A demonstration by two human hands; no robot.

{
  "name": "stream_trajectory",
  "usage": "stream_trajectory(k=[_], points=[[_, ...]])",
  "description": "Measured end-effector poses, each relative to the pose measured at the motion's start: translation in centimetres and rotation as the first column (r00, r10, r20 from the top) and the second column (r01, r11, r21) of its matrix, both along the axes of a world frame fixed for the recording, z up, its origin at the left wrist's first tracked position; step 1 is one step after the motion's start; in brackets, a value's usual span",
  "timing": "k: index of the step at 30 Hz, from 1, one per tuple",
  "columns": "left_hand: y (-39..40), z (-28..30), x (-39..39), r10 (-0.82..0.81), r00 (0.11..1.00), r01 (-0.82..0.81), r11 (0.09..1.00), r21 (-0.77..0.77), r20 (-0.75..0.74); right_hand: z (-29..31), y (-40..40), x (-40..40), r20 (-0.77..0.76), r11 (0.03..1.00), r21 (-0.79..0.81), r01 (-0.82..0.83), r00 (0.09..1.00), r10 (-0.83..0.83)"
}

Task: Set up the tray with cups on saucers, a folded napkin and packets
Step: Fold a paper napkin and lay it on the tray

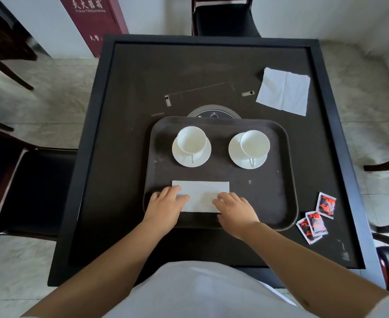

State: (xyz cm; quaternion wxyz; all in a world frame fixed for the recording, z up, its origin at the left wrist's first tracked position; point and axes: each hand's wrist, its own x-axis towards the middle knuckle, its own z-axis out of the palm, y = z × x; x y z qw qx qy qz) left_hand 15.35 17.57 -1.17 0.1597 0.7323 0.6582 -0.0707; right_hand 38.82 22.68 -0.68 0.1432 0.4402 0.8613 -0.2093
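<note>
- A dark brown tray (pixel 280 157) sits on the square black worktop (pixel 129 134), near its front edge and close to the person.
- Two white cups stand on white saucers in the tray's far half: the left cup (pixel 191 140) on its saucer (pixel 184 160), the right cup (pixel 254 143) on its saucer (pixel 234 154). Both cups look empty, handles pointing toward the person.
- A folded napkin (pixel 200 195) lies flat in the tray's near half, a white rectangle, left of centre.
- The left hand (pixel 166 204) rests flat on the napkin's left end, its grip spread apart, fingers pressing down rather than clamped on anything.
- The right hand (pixel 233 208) lies on the napkin's right end, grip likewise apart, fingers loosely curved on the paper.
- Three red, black and white packets (pixel 316 216) lie on the worktop just off the tray's near right corner, two overlapping; their print is too small to read.
- A second napkin (pixel 284 91), opened out and creased, lies at the far right of the worktop, well apart from the tray.
- A round control panel (pixel 214 112) in the worktop peeks out behind the tray's far rim.
- A dark red board (pixel 92 21) leans against the wall at far left, bearing pale Chinese characters I cannot make out.
</note>
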Motion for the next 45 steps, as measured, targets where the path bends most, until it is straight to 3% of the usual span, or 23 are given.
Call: stream_trajectory(k=[5,11,17,25,29,39,45], points=[[-0.2,0.1,0.3,-0.005,0.998,0.003,0.999,-0.032,-0.058,0.3,-0.4,0.2,0.024,0.999,-0.04,-0.014,1.0,0.015],[-0.5,1.2,0.7,0.008,1.0,-0.007,0.999,-0.038,0.01,0.9,-1.0,0.0,0.003,0.998,-0.011,0.057,0.998,-0.057],[0.8,3.0,2.7,-0.052,0.997,0.049,0.997,0.055,0.052,2.7,-1.0,1.1,-0.04,0.985,0.021,0.172,0.984,-0.171],[6.6,7.7,9.2,-0.137,0.987,0.111,0.962,0.249,0.089,8.4,3.4,6.1,-0.279,0.903,0.232,0.361,0.914,-0.294],[10.9,10.2,12.5,-0.193,0.976,0.151,0.932,0.328,0.097,10.0,7.6,9.1,-0.262,0.875,0.245,0.417,0.898,-0.354],[23.1,10.8,17.6,-0.155,0.987,0.145,0.965,0.22,0.029,9.6,18.2,14.6,-0.194,0.868,0.202,0.453,0.887,-0.418],[29.1,9.2,19.4,-0.074,0.995,0.064,0.989,0.132,0.073,7.4,24.5,16.1,-0.164,0.888,0.148,0.435,0.896,-0.412]])
